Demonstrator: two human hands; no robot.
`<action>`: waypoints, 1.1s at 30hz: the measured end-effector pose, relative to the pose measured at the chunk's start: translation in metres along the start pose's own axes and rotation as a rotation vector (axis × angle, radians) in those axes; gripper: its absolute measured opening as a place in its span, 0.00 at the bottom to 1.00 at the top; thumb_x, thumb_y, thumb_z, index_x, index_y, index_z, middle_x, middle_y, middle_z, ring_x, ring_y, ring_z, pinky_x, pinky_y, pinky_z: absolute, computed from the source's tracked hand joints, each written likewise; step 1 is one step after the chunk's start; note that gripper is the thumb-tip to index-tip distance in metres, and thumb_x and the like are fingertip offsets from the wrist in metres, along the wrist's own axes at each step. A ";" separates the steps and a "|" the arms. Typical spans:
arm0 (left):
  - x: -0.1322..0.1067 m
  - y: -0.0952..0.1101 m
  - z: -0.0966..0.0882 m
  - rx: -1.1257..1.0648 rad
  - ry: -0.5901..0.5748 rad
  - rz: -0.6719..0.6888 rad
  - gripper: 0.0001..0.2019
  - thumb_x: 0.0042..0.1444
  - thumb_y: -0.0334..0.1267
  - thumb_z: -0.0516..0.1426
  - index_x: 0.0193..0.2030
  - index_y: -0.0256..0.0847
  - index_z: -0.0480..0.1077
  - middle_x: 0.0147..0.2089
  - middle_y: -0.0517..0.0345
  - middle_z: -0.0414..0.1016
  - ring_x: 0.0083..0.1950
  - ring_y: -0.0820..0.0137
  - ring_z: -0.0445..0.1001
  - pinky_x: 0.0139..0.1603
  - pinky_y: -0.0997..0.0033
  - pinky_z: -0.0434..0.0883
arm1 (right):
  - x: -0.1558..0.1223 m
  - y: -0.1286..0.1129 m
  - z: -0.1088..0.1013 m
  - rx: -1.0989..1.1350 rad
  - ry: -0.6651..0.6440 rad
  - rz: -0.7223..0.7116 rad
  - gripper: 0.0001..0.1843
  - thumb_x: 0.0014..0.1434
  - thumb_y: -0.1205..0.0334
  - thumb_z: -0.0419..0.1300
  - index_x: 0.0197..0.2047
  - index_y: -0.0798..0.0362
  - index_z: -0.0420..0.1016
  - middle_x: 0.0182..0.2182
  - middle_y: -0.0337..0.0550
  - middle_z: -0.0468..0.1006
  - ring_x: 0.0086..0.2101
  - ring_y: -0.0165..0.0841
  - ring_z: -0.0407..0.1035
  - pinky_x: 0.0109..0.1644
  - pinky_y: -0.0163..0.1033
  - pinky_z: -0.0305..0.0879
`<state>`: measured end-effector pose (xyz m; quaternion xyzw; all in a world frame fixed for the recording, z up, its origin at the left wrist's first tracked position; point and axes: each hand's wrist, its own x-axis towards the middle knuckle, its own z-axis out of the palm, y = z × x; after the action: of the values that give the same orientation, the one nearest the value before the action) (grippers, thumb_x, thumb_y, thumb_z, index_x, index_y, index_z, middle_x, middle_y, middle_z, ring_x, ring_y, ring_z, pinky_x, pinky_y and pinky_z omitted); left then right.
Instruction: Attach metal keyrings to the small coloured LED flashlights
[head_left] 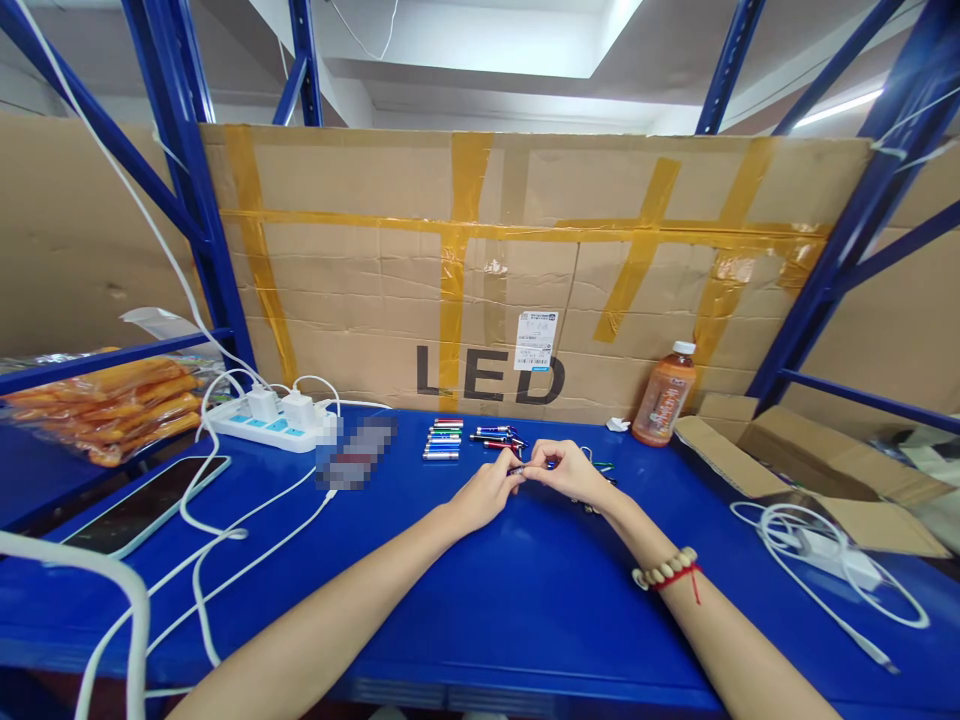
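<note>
My left hand point(491, 490) and my right hand point(571, 470) meet over the blue table point(480, 600), fingertips pinched together on a small pen-like keychain light point(527, 467) held between them. Just beyond my hands lies a neat row of similar small coloured cylinders point(442, 439) and a looser group of them point(496, 437). More small pieces with clips point(600, 468) lie partly hidden behind my right hand. A beaded bracelet with red thread is on my right wrist.
A white power strip point(259, 422) with chargers and white cables sits at the left, beside a phone point(146, 505) and bagged orange items point(112, 405). An orange drink bottle point(663, 395), open cardboard box point(810, 465) and coiled white cable point(825, 550) are right. Taped cardboard marked LED stands behind.
</note>
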<state>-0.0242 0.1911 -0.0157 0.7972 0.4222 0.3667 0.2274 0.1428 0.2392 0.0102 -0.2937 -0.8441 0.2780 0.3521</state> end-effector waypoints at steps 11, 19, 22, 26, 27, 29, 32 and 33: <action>0.001 0.001 0.001 0.097 0.078 -0.003 0.01 0.57 0.34 0.48 0.34 0.41 0.56 0.36 0.58 0.72 0.38 0.69 0.71 0.37 0.73 0.65 | -0.001 -0.013 0.007 0.145 -0.006 0.280 0.25 0.39 0.42 0.63 0.17 0.56 0.60 0.12 0.35 0.63 0.14 0.22 0.54 0.17 0.30 0.48; 0.002 0.003 0.003 0.174 0.096 -0.006 0.07 0.58 0.35 0.48 0.44 0.43 0.61 0.41 0.58 0.72 0.41 0.68 0.71 0.41 0.72 0.65 | 0.002 -0.009 0.007 0.124 -0.022 0.275 0.25 0.42 0.41 0.60 0.18 0.56 0.60 0.12 0.37 0.64 0.14 0.23 0.57 0.18 0.30 0.52; 0.002 0.005 0.003 0.213 0.110 -0.025 0.07 0.59 0.36 0.46 0.42 0.43 0.62 0.39 0.58 0.72 0.39 0.68 0.71 0.39 0.73 0.65 | 0.001 -0.007 0.005 0.056 -0.017 0.228 0.24 0.46 0.41 0.58 0.19 0.56 0.61 0.13 0.37 0.65 0.15 0.24 0.57 0.19 0.30 0.53; 0.001 0.009 0.003 0.235 0.123 -0.066 0.08 0.59 0.36 0.46 0.43 0.42 0.61 0.38 0.57 0.73 0.37 0.67 0.72 0.36 0.73 0.65 | 0.000 -0.005 0.002 -0.018 0.006 0.149 0.23 0.50 0.44 0.56 0.20 0.56 0.62 0.14 0.37 0.66 0.17 0.25 0.60 0.22 0.30 0.54; 0.001 0.010 0.003 0.240 0.125 -0.073 0.08 0.59 0.36 0.46 0.44 0.42 0.61 0.38 0.57 0.73 0.37 0.67 0.72 0.36 0.73 0.65 | 0.000 -0.005 0.001 -0.025 0.005 0.138 0.22 0.50 0.44 0.56 0.21 0.56 0.62 0.14 0.37 0.66 0.18 0.25 0.60 0.22 0.30 0.54; 0.000 0.012 0.002 0.244 0.128 -0.091 0.08 0.59 0.37 0.45 0.44 0.43 0.60 0.39 0.56 0.73 0.38 0.67 0.72 0.36 0.72 0.65 | 0.001 -0.006 0.000 -0.039 -0.004 0.129 0.21 0.49 0.45 0.57 0.22 0.57 0.65 0.15 0.37 0.66 0.18 0.25 0.60 0.22 0.31 0.54; 0.000 0.014 0.000 0.248 0.135 -0.119 0.10 0.60 0.38 0.44 0.46 0.44 0.60 0.40 0.56 0.73 0.39 0.66 0.72 0.37 0.71 0.66 | 0.002 -0.007 -0.002 -0.065 0.014 0.119 0.20 0.48 0.46 0.59 0.24 0.58 0.69 0.16 0.38 0.67 0.18 0.25 0.59 0.22 0.31 0.55; 0.000 0.015 0.000 0.254 0.141 -0.120 0.10 0.60 0.38 0.44 0.46 0.44 0.60 0.41 0.56 0.73 0.40 0.66 0.72 0.38 0.71 0.66 | 0.002 -0.006 -0.002 -0.069 0.033 0.110 0.20 0.47 0.46 0.59 0.25 0.58 0.70 0.17 0.38 0.68 0.19 0.25 0.59 0.23 0.31 0.55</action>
<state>-0.0167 0.1831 -0.0057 0.7650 0.5272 0.3512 0.1158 0.1414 0.2370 0.0167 -0.3563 -0.8298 0.2627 0.3400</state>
